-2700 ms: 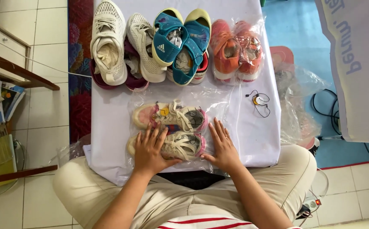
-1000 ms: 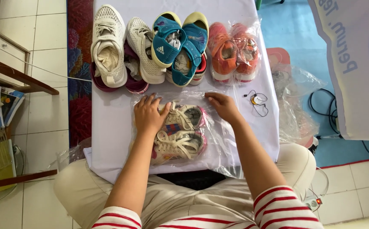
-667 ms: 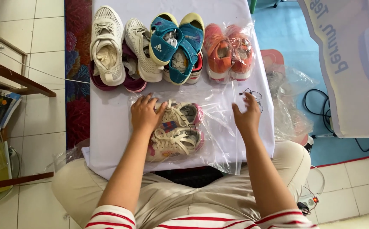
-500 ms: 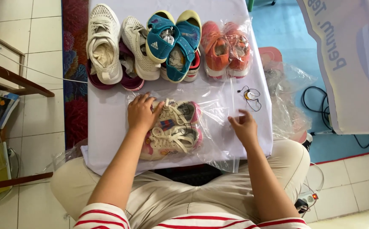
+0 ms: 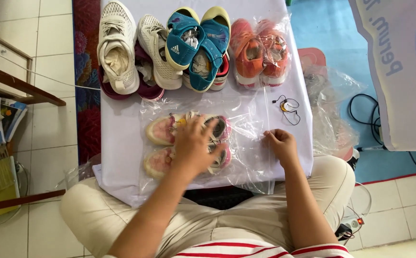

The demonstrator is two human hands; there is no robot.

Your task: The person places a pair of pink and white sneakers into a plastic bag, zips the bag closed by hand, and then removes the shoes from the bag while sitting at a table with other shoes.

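Observation:
A pair of small pink and cream shoes (image 5: pixel 160 131) lies inside a clear plastic bag (image 5: pixel 246 122) on a white cloth (image 5: pixel 122 124) in front of me. My left hand (image 5: pixel 193 145) rests flat on top of the bagged shoes, fingers spread. My right hand (image 5: pixel 280 145) pinches the bag's right edge with curled fingers.
Along the far side of the cloth stand cream mesh sneakers (image 5: pixel 118 45), blue sandals (image 5: pixel 193 43) and orange shoes in a bag (image 5: pixel 260 48). A small black cord with a tag (image 5: pixel 287 106) lies at right. More plastic bags (image 5: pixel 332 110) sit beside the table, cables on the blue floor (image 5: pixel 361 110).
My right hand moved from the bag's upper right corner down to its right edge and closed on the plastic. My left hand slid toward the middle of the shoes.

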